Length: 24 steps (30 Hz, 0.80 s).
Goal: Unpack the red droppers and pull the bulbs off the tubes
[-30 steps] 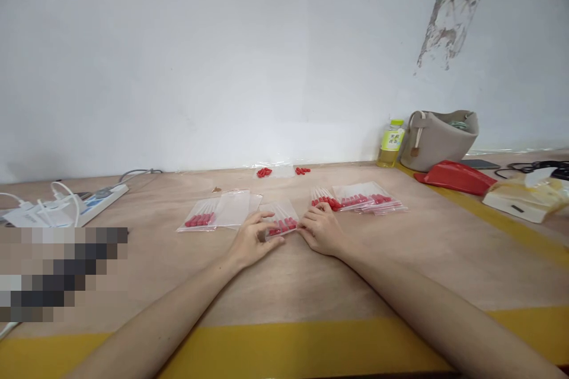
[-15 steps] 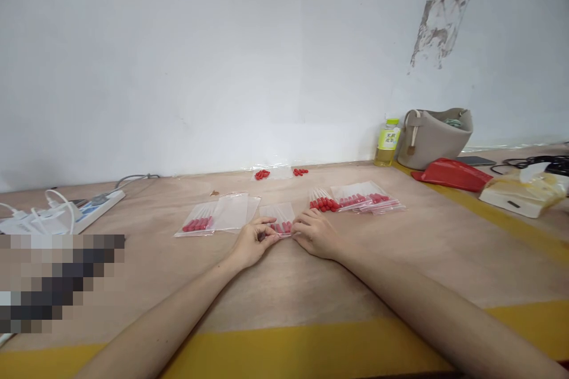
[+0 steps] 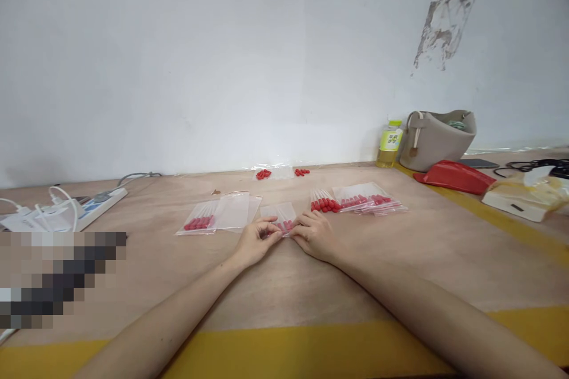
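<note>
A small clear plastic bag (image 3: 279, 211) holding red-tipped white sticks lies flat on the table, its near edge between my hands. My left hand (image 3: 258, 241) pinches that edge at its left corner with thumb and fingers. At the right corner, my right hand (image 3: 315, 235) has its fingers closed on the same edge. Left of my hands lies a filled bag of red-tipped sticks (image 3: 200, 222), overlapped by flat clear bags (image 3: 232, 211). A loose bunch of red-tipped sticks (image 3: 325, 204) sits just beyond my right hand, beside a stack of filled bags (image 3: 368, 196).
Small red pieces (image 3: 264, 174) lie by the wall on clear plastic. A power strip (image 3: 100, 210) with white plugs stands at left. To the right are a bottle (image 3: 389, 143), a grey bag (image 3: 438, 139), a red pouch (image 3: 454, 177) and a tissue pack (image 3: 518, 198).
The view has shifted slightly. Both hands stay at the near edge of the bag, with the fingertips moved only a little.
</note>
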Available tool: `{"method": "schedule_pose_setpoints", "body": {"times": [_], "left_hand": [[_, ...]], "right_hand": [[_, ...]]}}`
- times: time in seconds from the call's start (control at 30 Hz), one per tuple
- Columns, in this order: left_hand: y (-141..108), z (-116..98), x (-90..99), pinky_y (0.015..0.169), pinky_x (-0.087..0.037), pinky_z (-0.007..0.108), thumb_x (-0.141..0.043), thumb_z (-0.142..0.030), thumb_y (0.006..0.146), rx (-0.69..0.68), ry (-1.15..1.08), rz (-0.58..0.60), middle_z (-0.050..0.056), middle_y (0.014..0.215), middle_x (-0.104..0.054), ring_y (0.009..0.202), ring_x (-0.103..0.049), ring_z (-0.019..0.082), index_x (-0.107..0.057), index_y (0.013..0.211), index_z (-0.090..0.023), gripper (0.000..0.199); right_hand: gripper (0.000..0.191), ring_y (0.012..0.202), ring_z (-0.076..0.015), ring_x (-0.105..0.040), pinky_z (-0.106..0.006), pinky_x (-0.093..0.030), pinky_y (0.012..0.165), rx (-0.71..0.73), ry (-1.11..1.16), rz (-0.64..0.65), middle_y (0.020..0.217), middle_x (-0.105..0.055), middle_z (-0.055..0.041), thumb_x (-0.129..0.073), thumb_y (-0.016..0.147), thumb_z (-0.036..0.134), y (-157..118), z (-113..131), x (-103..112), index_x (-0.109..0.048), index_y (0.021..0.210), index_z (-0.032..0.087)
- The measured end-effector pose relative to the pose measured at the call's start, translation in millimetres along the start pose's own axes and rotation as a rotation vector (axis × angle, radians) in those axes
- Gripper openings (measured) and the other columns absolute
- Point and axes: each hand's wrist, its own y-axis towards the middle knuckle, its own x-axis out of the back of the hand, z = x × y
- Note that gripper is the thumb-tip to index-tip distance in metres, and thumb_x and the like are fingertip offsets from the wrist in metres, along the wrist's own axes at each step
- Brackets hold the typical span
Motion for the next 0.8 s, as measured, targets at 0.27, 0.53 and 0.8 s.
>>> {"method": "schedule_pose_setpoints", "body": {"times": [0.27,0.53,0.8], "left_hand": [[-2,-5,-5.2,0.083,-0.042,0.033,-0.05,-0.028,0.079,-0.169,0.193,0.047,0.007,0.102,-0.06,0.101,-0.054,0.019,-0.059,0.073,-0.02,0.014],[-5,-5,-9.1,0.083,-0.042,0.032,-0.038,-0.03,0.085,-0.124,0.22,-0.086,0.008,0.095,-0.061,0.104,-0.052,0.02,-0.049,0.079,-0.019,0.017],[-7,-8,6.8,0.096,-0.035,0.033,-0.035,-0.034,0.088,-0.217,0.191,0.035,0.006,0.114,-0.056,0.114,-0.046,0.017,-0.053,0.096,-0.019,0.025]], "right_hand": [[0.011,0.071,-0.0103,-0.053,-0.022,-0.032,0.056,-0.078,0.015,0.086,0.081,-0.06,-0.0004,-0.05,0.081,0.017,-1,10,0,-0.06,0.077,0.019],[0.011,0.071,-0.0093,-0.055,-0.021,-0.039,0.062,-0.118,0.213,0.119,0.099,-0.056,-0.0026,-0.051,0.078,0.014,2,17,2,-0.06,0.075,0.019],[0.013,0.081,-0.0149,-0.059,-0.023,-0.045,0.068,-0.186,0.586,0.279,0.082,-0.061,-0.0031,-0.055,0.059,0.003,-2,-15,31,-0.057,0.057,0.016]]}}
